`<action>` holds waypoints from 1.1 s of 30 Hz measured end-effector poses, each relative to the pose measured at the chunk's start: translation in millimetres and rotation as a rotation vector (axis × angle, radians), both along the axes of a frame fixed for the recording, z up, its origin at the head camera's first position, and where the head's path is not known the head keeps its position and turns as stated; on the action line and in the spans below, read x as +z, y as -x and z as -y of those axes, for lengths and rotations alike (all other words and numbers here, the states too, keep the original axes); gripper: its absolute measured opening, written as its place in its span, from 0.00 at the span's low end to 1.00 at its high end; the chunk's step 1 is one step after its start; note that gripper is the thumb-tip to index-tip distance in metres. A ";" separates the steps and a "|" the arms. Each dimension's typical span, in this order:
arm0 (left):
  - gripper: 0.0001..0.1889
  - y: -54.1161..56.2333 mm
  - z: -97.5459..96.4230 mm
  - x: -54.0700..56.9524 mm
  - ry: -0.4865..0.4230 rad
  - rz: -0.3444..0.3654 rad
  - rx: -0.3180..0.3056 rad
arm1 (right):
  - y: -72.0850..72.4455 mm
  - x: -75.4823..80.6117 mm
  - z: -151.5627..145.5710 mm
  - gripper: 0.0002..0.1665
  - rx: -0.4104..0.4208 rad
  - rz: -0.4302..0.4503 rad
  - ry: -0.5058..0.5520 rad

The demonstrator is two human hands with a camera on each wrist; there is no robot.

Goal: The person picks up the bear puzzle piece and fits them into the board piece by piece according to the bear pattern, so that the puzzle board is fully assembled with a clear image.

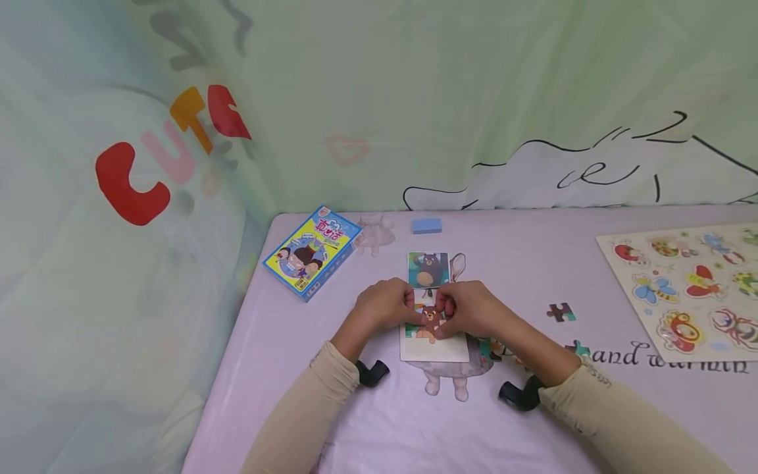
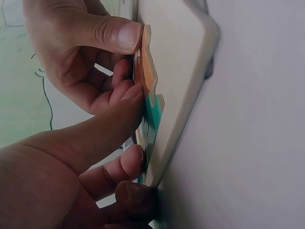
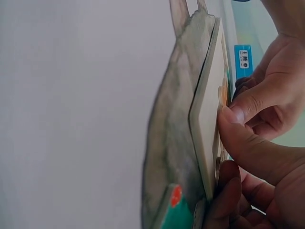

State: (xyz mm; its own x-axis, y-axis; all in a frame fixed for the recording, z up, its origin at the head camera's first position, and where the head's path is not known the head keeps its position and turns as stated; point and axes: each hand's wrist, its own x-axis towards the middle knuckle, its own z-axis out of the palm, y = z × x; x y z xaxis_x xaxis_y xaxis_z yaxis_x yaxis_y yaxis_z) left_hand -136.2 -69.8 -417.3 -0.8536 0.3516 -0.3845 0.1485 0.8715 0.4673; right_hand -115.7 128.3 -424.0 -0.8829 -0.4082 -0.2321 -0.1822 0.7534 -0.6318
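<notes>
While holding the left hand [image 1: 385, 303] and the right hand [image 1: 474, 308] close together, pinching a brown-and-orange bear jigsaw [image 1: 432, 316] between curled, nearly closed fingers [image 2: 132, 161] over a cream rectangular board [image 1: 435, 352]. Has a square card [image 1: 428, 270] picturing a brown bear just beyond, a loose brown-and-teal jigsaw piece [image 1: 559, 313] to the right and a blue-and-yellow cardboard box [image 1: 312, 253] to the left, on the lilac cloth-covered bench [image 1: 284, 368].

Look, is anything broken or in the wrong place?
Loose puzzle pieces lie scattered right of the pale board, while the bear picture on it looks unfinished. I see nothing broken or spilled.
</notes>
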 end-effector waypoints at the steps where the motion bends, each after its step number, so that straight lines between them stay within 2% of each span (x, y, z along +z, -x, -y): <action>1: 0.19 -0.4 0.3 -0.4 -0.003 0.002 -0.004 | -0.3 -0.1 0.1 0.22 0.002 0.000 0.001; 9: 0.22 -1.9 1.1 -0.5 0.008 -0.001 -0.032 | 2.1 -1.6 -3.0 0.13 -0.007 0.011 0.019; 18: 0.24 -5.2 -1.3 0.9 0.032 0.015 -0.039 | 2.4 -3.0 -0.3 0.14 -0.013 -0.022 -0.007; 25: 0.24 -4.4 -2.6 2.5 0.056 0.033 -0.029 | 1.8 -0.6 -0.8 0.13 -0.013 -0.003 0.002; 30: 0.24 -4.1 -4.3 5.0 0.081 0.036 -0.027 | 3.7 0.6 -12.9 0.10 0.028 0.043 0.076; 33: 0.24 -3.9 -6.4 7.1 0.099 0.044 -0.018 | 2.0 2.1 -26.5 0.10 0.022 0.061 0.113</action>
State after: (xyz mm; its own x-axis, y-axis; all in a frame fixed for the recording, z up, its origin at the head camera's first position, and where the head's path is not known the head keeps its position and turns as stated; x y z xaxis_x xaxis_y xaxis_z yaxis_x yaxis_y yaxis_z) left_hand -132.3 -63.4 -410.2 -0.8290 0.3252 -0.4550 0.1456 0.9110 0.3857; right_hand -117.7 154.9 -421.9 -0.8591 -0.4536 -0.2370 -0.1561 0.6733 -0.7227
